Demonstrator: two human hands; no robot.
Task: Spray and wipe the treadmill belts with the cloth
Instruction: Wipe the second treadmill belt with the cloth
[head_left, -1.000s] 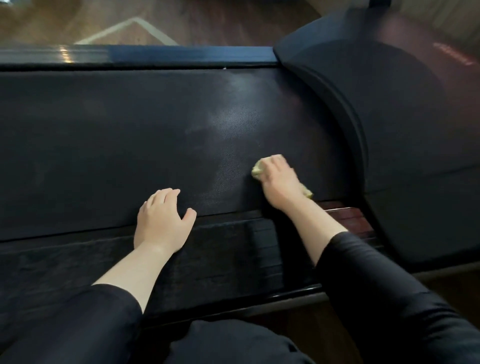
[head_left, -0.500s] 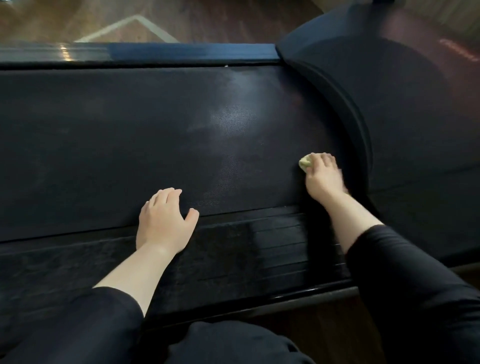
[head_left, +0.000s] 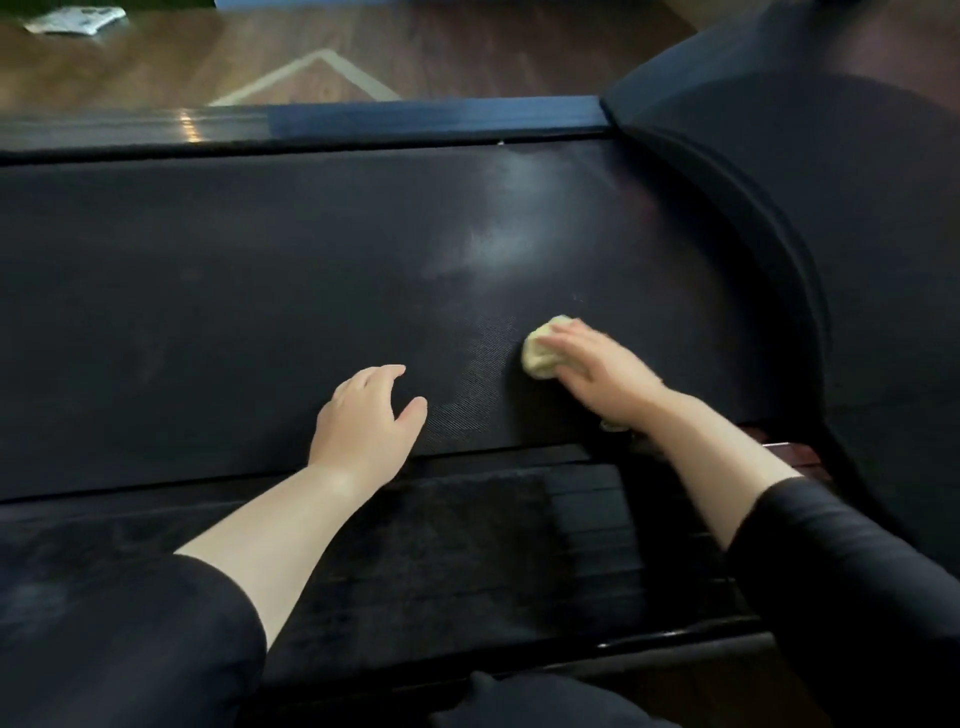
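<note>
A black treadmill belt (head_left: 234, 291) stretches across the view, with a pale sheen near its right middle. My right hand (head_left: 605, 371) presses a small, pale yellow cloth (head_left: 540, 353) flat onto the belt near its front edge; the cloth's left end pokes out past the fingers and a corner shows behind the wrist. My left hand (head_left: 366, 421) rests on the belt's front edge with fingers spread and relaxed, holding nothing. No spray bottle is in view.
The ribbed black side rail (head_left: 467, 545) runs in front of the belt, under my forearms. The curved black motor cover (head_left: 831, 234) rises at the right. Behind the far rail (head_left: 415, 117) lies wooden floor with white tape lines and a white object (head_left: 72, 21) at top left.
My right hand slid the cloth right toward the motor cover, then back left toward the belt's middle. My left hand stayed planted on the front edge.
</note>
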